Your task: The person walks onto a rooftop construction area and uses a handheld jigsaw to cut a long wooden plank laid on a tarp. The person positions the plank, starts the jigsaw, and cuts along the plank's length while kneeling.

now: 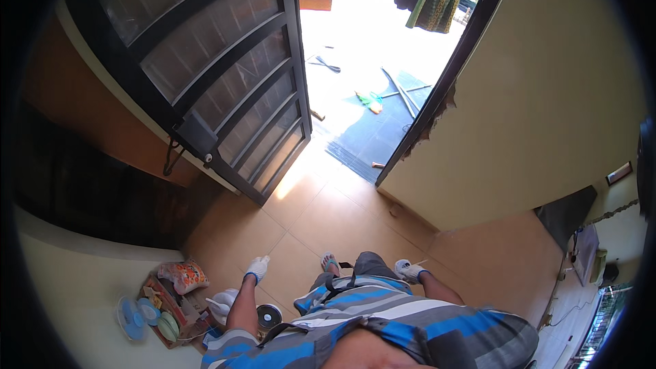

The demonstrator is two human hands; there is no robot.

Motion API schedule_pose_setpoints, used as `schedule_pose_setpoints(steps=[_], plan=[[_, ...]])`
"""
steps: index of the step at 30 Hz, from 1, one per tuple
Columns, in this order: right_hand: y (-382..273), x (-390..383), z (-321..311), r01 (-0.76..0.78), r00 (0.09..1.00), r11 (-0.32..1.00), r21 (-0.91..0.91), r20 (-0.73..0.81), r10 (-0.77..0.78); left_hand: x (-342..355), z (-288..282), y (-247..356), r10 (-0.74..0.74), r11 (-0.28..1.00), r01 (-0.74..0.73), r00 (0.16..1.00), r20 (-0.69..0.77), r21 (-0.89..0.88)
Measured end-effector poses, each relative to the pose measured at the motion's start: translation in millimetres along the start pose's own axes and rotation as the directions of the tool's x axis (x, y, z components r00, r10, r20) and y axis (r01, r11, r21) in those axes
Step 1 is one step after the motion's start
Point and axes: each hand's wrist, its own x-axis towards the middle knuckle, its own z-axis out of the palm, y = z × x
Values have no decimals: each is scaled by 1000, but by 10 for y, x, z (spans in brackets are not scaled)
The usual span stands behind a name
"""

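My left hand (257, 268) wears a white work glove and hangs out to the left above the tiled floor. Its fingers point forward, loosely stretched, and nothing shows in them. On the right, close to my hip, my right hand (410, 271) is gloved too, with the fingers curled. A thin, pale stick-like thing (421, 262) juts from it to the right; most of it is hidden by the glove. Between the hands a foot in a light sandal (330, 262) stands on the floor (328, 213).
A dark-framed door (225, 96) stands open ahead on the left, a lock on its edge. Beyond the doorway, poles (401, 92) lie on dark outdoor tiles. At lower left are a cardboard box (179, 307), a patterned bag (183, 277) and a round black-and-silver object (269, 316). A cream wall (533, 109) rises right.
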Motion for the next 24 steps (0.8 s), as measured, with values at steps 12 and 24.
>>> schedule_pose_setpoints(steps=[12,24], plan=[[-983,859,-687,126,992,992,25,5,-126,865,-676,1109,197,980,-197,980,26,-21],[-2507,1680,-1986,115,993,993,21,-3,-115,1083,-144,951,92,973,-155,940,328,172]])
